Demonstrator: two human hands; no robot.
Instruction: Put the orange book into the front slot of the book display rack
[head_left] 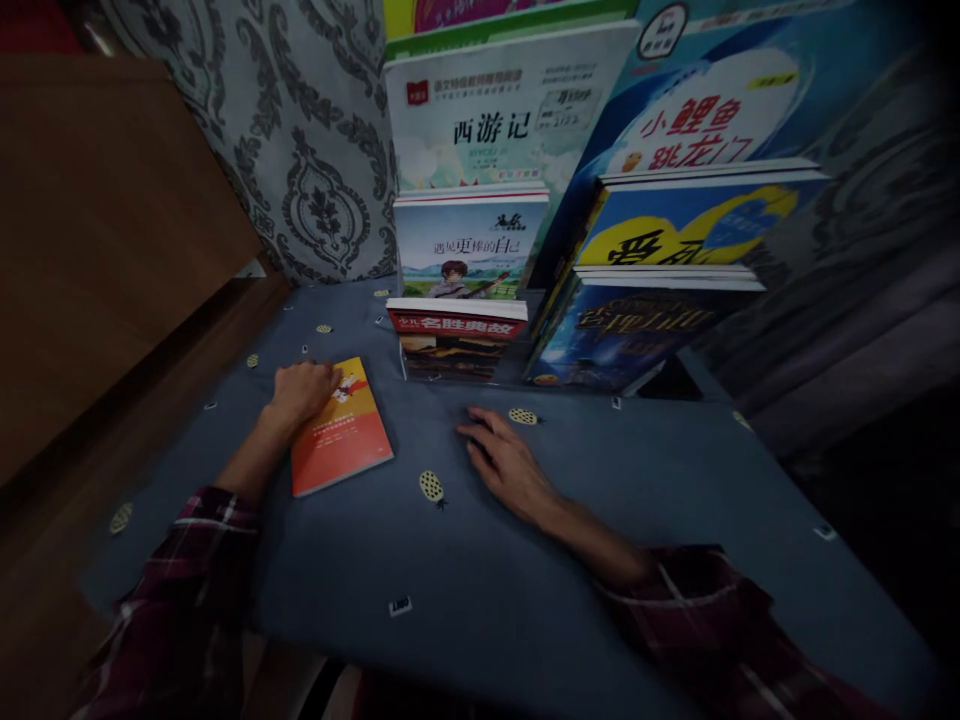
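Observation:
A small orange and yellow book (343, 430) lies flat on the dark blue tablecloth, left of the middle. My left hand (306, 390) is closed on its upper left edge, with fingertips over the yellow part of the cover and the thumb hidden. To the right, my right hand (511, 468) rests low on the cloth with fingers apart and nothing in them. It is nearest to a printed pineapple on the cloth and in front of the book rack.
Stepped rows of upright books stand at the back: a red-brown book (459, 340), a pale blue book (469, 245), a dark blue book (630, 325) and taller ones behind. A wooden cabinet (112, 250) borders the left, and a patterned curtain (322, 190) hangs behind.

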